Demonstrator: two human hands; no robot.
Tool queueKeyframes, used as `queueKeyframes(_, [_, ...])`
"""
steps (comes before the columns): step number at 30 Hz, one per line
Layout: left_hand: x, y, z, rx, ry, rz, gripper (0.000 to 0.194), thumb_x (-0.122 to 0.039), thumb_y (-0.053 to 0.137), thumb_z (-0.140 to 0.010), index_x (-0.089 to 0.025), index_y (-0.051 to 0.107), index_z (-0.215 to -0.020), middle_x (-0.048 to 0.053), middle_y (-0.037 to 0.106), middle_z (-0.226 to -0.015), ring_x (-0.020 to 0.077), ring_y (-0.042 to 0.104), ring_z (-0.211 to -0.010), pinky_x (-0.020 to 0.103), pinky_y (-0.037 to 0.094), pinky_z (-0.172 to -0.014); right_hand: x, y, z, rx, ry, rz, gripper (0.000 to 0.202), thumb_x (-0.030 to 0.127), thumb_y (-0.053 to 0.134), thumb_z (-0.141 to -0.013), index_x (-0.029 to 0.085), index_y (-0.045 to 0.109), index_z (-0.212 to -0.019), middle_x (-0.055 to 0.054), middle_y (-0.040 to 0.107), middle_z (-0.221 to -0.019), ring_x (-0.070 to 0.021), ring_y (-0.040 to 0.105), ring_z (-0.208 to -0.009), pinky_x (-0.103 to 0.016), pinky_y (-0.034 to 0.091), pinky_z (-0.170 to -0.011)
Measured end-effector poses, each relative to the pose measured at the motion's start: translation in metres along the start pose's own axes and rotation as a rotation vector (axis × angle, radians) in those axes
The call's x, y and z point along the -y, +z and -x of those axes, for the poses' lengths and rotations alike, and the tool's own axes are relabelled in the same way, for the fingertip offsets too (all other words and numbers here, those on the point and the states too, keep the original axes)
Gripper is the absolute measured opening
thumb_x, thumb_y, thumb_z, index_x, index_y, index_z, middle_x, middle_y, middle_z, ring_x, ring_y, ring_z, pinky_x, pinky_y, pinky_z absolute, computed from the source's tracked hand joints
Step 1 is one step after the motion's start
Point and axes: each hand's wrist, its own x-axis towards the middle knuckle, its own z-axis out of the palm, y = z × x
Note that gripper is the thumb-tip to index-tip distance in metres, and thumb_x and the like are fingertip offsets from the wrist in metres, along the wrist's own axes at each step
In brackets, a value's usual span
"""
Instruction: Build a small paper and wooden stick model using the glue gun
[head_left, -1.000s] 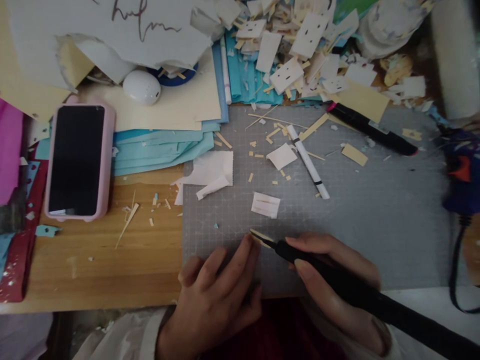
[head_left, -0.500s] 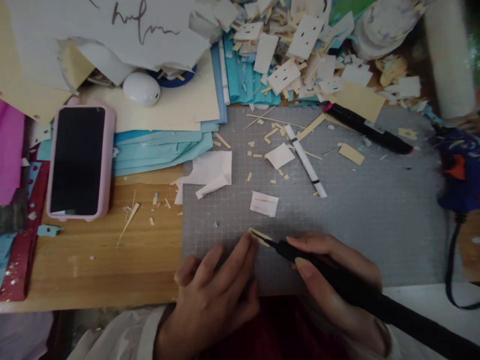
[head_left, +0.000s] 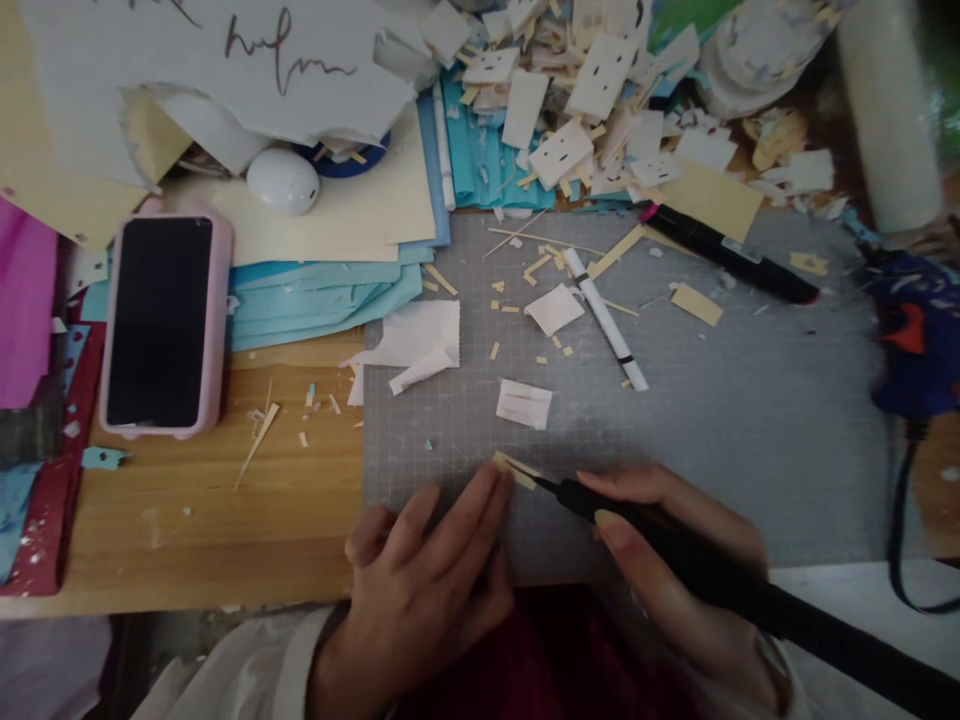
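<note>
A small pale-yellow paper piece (head_left: 523,478) lies on the grey cutting mat (head_left: 750,440) near its front edge. The index and middle fingertips of my left hand (head_left: 435,575) press its left end down, the other fingers bent alongside. From the right, my right hand (head_left: 682,570) grips a long black craft knife (head_left: 667,550) between thumb and fingers. Its thin dark tip rests on or just over the paper; which one, I cannot tell. Just beyond sits a small white paper rectangle (head_left: 524,404) with two slits or lines.
A capped white marker (head_left: 606,320), a black pen (head_left: 735,255) and several paper scraps lie farther up the mat. Behind them is a heap of white paper cutouts (head_left: 562,150). A pink-cased phone (head_left: 161,320) lies at left, a blue glue gun (head_left: 919,340) with its cord at right.
The knife tip has shifted slightly rightward along the paper piece. Both hands stay nearly in place, and the whole view has drifted a little.
</note>
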Motion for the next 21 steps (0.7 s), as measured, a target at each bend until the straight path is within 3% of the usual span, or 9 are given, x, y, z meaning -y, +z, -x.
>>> queueKeyframes(6, [-0.001, -0.001, -0.003, -0.012, 0.002, -0.006, 0.044, -0.029, 0.059, -0.080, -0.025, 0.063, -0.123, -0.013, 0.064, -0.125, 0.0202, 0.053, -0.088, 0.038, 0.035, -0.070, -0.003, -0.007, 0.006, -0.036, 0.047, 0.067, 0.010, 0.029, 0.063, -0.084, 0.027, 0.068, -0.092, 0.002, 0.071, -0.083, -0.0117, 0.066, -0.070, -0.019, 0.054, -0.061])
queueKeyframes(12, [-0.002, -0.001, -0.003, -0.024, -0.002, -0.008, 0.042, -0.029, 0.060, -0.079, -0.026, 0.065, -0.120, -0.013, 0.065, -0.123, 0.0202, 0.055, -0.087, 0.039, 0.034, -0.070, -0.003, -0.014, 0.013, -0.010, 0.100, 0.071, 0.013, 0.033, 0.062, -0.084, 0.029, 0.068, -0.095, 0.002, 0.070, -0.078, -0.0137, 0.067, -0.068, -0.022, 0.056, -0.062])
queueKeyframes(16, [-0.001, 0.001, -0.003, -0.016, -0.001, -0.008, 0.043, -0.029, 0.060, -0.079, -0.026, 0.065, -0.121, -0.012, 0.065, -0.123, 0.0205, 0.056, -0.087, 0.039, 0.034, -0.070, -0.006, -0.017, 0.017, -0.084, 0.146, 0.049, 0.011, 0.033, 0.061, -0.084, 0.029, 0.070, -0.088, 0.002, 0.069, -0.076, -0.0119, 0.063, -0.063, -0.020, 0.051, -0.055])
queueKeyframes(21, [-0.001, 0.003, -0.003, -0.011, 0.038, -0.006, 0.043, -0.027, 0.059, -0.080, -0.022, 0.064, -0.122, -0.008, 0.066, -0.125, 0.0201, 0.057, -0.088, 0.039, 0.034, -0.071, -0.027, -0.024, 0.024, -0.177, 0.131, -0.101, 0.011, 0.029, 0.060, -0.085, 0.026, 0.070, -0.086, 0.001, 0.062, -0.063, -0.0123, 0.056, -0.053, -0.022, 0.043, -0.043])
